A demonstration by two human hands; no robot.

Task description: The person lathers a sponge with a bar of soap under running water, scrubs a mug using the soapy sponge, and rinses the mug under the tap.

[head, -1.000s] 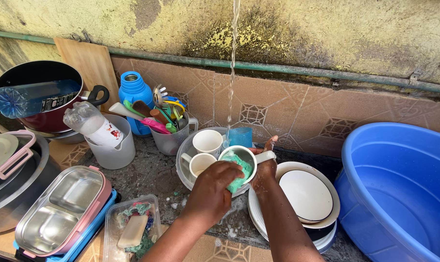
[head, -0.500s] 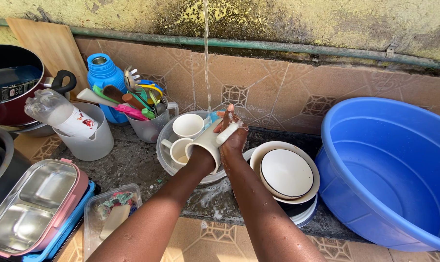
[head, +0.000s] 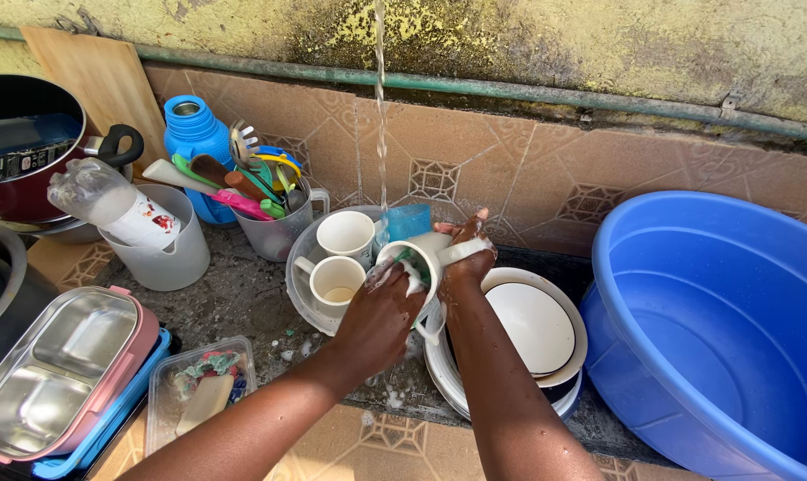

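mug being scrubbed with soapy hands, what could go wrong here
1. The right hand is slick with suds, so the white mug could slip onto the stacked plates below and chip.
2. The left hand pushing the green sponge inside may knock the two mugs in the clear bowl.

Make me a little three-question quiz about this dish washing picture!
1. True or false: the left hand pushes a green sponge into the white mug.
2. What colour is the big tub on the right?
3. Which hand holds the mug by its handle? A) left B) right

Key
1. True.
2. Blue.
3. B, the right hand.
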